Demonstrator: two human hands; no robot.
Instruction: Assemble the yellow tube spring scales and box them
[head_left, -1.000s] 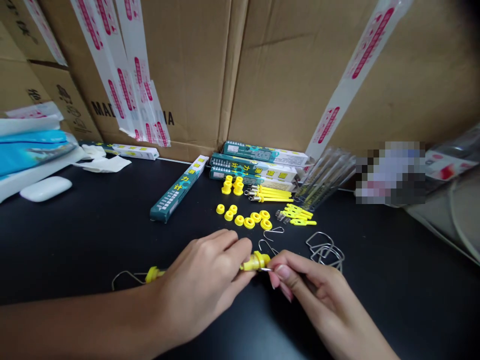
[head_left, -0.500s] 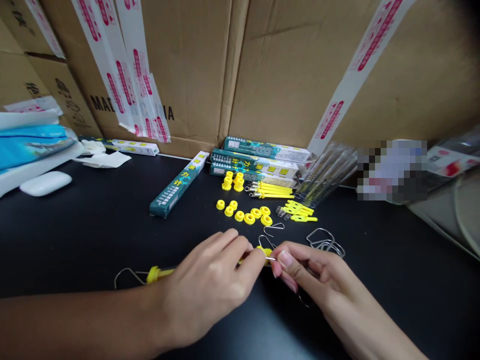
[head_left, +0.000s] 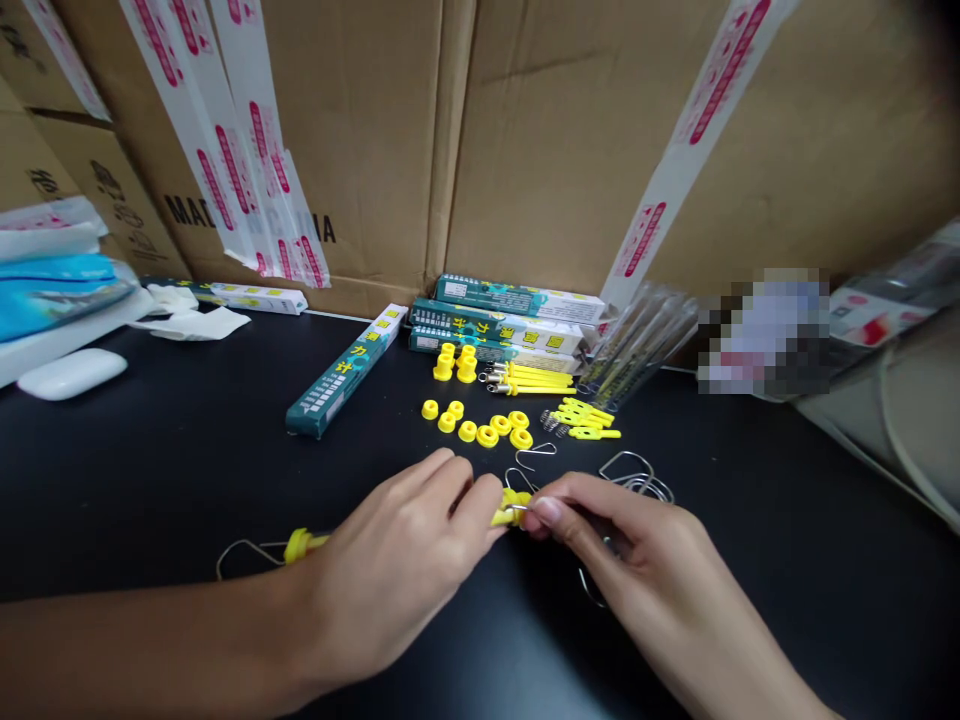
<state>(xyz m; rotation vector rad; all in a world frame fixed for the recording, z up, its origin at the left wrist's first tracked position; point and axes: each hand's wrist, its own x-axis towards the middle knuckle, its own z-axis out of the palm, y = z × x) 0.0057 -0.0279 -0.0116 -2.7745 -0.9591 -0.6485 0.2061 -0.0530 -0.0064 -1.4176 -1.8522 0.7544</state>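
The yellow part (head_left: 498, 518) is held out in front, clamped between the fingers of the left hand (head_left: 405, 555). The thin wire (head_left: 517, 507) is pinched by the thumb and fingers of the right hand (head_left: 630, 535). More of the yellow part is shown now than half a second ago, when it was mostly hidden by the left hand, and the wire's bent tip has been brought over it. So the two seem to be lined up, but it cannot be told if the tip has gone in. Past the left arm, a yellow cap (head_left: 298, 546) with a wire handle (head_left: 255, 546) is seen on the black table (head_left: 150, 480). Farther off, two small hooks (head_left: 536, 452) and some big wire loops (head_left: 637, 470) are laid down. Behind them are set yellow rings (head_left: 487, 436), yellow tabs (head_left: 592, 420) and yellow sticks (head_left: 536, 380). Clear tubes (head_left: 637, 350) and green and white boxes (head_left: 517, 297) are piled at the back. The far side is closed off by big brown cardboard (head_left: 360, 120), stuck with red and white tape (head_left: 247, 150).
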